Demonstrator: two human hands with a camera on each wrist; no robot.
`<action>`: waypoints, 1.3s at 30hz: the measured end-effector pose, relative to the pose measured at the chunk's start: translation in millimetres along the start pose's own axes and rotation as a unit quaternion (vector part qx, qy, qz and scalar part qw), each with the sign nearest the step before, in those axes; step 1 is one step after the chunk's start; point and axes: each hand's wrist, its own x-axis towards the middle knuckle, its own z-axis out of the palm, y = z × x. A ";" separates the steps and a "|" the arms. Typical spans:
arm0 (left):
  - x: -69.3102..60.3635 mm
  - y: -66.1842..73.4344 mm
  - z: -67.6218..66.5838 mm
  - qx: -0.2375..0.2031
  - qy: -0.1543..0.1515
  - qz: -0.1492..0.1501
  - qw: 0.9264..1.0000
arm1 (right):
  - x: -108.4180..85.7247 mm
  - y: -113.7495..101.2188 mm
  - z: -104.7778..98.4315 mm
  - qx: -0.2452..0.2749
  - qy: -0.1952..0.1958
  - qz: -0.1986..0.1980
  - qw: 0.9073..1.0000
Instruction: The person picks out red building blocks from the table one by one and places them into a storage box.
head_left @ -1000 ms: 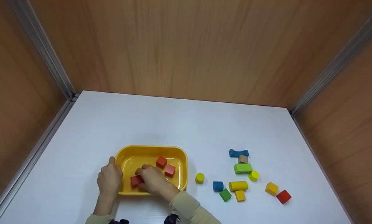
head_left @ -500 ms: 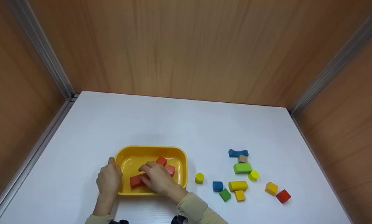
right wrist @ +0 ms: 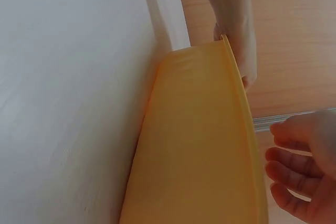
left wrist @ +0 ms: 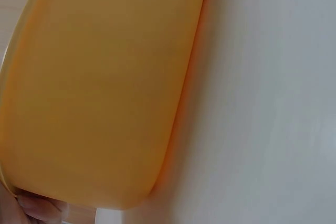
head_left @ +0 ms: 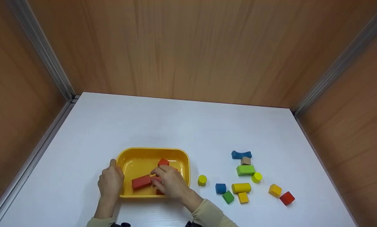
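Observation:
A yellow tray lies on the white table, with red blocks inside. My left hand grips the tray's left rim; the right wrist view also shows that hand at the far rim. My right hand is over the tray's right half, fingers loosely bent beside the red blocks. Between those fingers, nothing shows in the right wrist view, where the hand is at the tray's rim. One long red block lies left of the fingertips, and a red cube lies behind the hand. Other red pieces are partly hidden beneath it.
Right of the tray stands a yellow cylinder. Farther right lie several blocks, among them a blue arch, a green block, a yellow cylinder on its side and a red cube. Wooden walls surround the table.
My right hand has moved rightward inside the tray, away from the long red block, which is now more fully seen. The left hand and tray have stayed in place.

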 end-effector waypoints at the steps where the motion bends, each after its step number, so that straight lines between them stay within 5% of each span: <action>1: 0.2 0.0 0.1 -0.001 -0.001 -0.001 1.000 | -2.0 0.8 -2.3 0.000 0.005 0.002 1.000; 18: 0.4 0.7 0.8 0.005 -0.022 -0.018 1.000 | -44.1 23.0 -43.7 0.034 0.035 0.110 0.993; 33: 2.2 1.0 -2.1 0.013 -0.022 -0.015 1.000 | -80.3 46.4 -67.5 0.037 0.039 0.230 0.972; 39: 1.8 1.1 -1.2 0.014 -0.027 -0.015 0.999 | -93.9 54.7 -77.8 0.036 0.037 0.286 0.957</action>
